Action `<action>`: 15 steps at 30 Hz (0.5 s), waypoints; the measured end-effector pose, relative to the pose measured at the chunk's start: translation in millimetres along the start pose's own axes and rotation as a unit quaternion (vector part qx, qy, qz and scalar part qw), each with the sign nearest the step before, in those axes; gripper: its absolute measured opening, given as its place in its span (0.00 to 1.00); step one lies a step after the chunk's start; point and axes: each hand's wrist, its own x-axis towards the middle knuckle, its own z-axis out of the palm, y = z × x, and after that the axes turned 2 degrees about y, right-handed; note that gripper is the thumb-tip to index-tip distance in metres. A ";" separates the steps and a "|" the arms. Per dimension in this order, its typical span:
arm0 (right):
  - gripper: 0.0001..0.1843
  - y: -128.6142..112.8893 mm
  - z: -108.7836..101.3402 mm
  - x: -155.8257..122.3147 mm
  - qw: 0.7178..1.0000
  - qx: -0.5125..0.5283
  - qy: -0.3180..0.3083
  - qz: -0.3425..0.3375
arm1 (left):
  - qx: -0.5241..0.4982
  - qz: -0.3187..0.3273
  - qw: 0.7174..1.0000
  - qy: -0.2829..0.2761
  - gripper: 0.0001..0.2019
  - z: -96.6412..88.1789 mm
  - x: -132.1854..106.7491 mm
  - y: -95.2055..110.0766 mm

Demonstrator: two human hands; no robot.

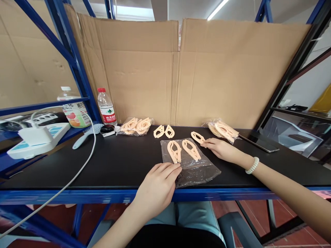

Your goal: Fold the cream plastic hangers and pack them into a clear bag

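In the head view, my right hand is closed, its fingertips pinching the lower end of a beige folding hanger, folded up, just above the table. My left hand has its fingers together at the left edge of a clear plastic bag, gripping it near its middle. On or inside this flat bag lie two more folded hangers, a left one just above my left fingertips and a right one; which of the two, I cannot tell. Behind the bag, a pair of loose folded hangers rests on the table.
Bagged hangers lie at the back left, another filled bag at the back right beside a phone. A water bottle, a hairbrush and a white cable are on the left. Cardboard walls the back.
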 end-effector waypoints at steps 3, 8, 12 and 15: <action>0.23 -15.3 -10.0 -17.8 1.000 0.012 0.009 0.010 | 0.003 0.004 1.000 0.004 0.18 1.0 -0.3 -0.1; 0.21 -52.6 -30.9 -69.6 0.998 0.004 0.018 0.057 | -0.002 -0.006 1.000 0.002 0.19 3.2 -1.2 -0.6; 0.23 -80.1 -38.3 -114.0 0.995 -0.027 0.053 0.080 | -0.007 -0.012 1.000 0.004 0.21 2.5 -1.6 -0.7; 0.24 -93.3 -34.2 -137.6 0.993 -0.039 0.086 0.075 | -0.014 -0.017 1.000 0.005 0.24 1.0 -2.0 -1.6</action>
